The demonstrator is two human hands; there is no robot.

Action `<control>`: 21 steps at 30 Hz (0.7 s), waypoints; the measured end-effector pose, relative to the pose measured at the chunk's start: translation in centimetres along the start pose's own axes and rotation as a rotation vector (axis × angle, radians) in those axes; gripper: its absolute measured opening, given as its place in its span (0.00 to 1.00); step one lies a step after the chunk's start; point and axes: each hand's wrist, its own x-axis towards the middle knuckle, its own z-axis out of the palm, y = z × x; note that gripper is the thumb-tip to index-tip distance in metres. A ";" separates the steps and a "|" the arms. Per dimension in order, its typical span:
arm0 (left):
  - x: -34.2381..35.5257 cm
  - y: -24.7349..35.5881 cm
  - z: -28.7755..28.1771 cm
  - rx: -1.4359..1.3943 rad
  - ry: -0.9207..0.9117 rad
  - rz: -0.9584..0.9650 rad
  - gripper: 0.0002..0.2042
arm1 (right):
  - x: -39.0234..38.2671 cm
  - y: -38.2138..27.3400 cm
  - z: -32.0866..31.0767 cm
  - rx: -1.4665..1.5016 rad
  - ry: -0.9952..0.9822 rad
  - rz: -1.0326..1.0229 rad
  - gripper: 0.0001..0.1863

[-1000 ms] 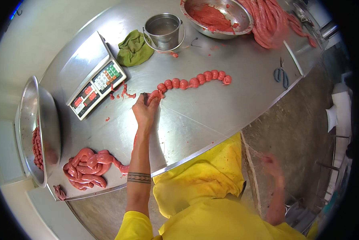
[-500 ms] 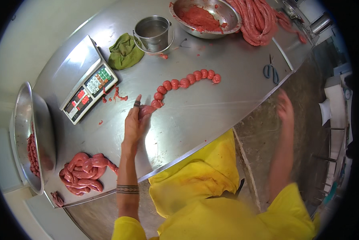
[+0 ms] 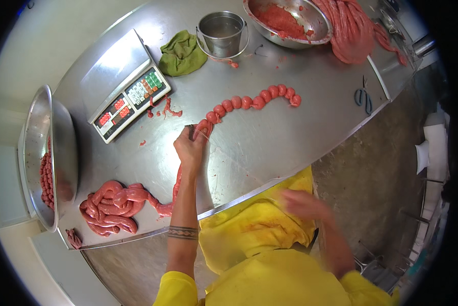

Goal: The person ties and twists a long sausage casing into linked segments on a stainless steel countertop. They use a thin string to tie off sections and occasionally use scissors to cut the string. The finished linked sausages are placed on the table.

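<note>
My left hand (image 3: 189, 147) is closed around a raw sausage (image 3: 202, 127), thumb and fingers pinching it. From there a row of tied round sausage links (image 3: 246, 102) curves away to the right on the steel table. The untied length runs back under my left forearm to a coiled pile of sausage (image 3: 114, 206) at the near left. A thin pale string (image 3: 231, 155) stretches from the pinched spot to my right hand (image 3: 301, 204). That hand is closed and blurred by motion, over the table's front edge before my yellow apron.
A digital scale (image 3: 129, 100), green cloth (image 3: 182, 53), steel pail (image 3: 222, 43) and bowl of ground meat (image 3: 318, 34) stand farther back. Scissors (image 3: 363, 97) lie at the right edge, near more casings (image 3: 347, 30). A large bowl (image 3: 66, 158) with small links stands left.
My right hand has swung from the far right down and left, toward my body. My left hand has closed more tightly on the sausage. The whole view has shifted slightly.
</note>
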 end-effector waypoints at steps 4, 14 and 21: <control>-0.6 1.0 0.2 -0.143 -0.024 0.152 0.08 | -17.4 17.3 0.3 0.047 0.718 0.444 0.10; -1.4 0.2 -1.7 0.497 -0.320 0.515 0.03 | -7.0 21.3 -10.1 0.084 1.100 0.469 0.30; -3.0 0.7 3.4 0.964 0.041 0.087 0.10 | 17.4 -3.3 -18.0 -0.358 1.178 -0.013 0.38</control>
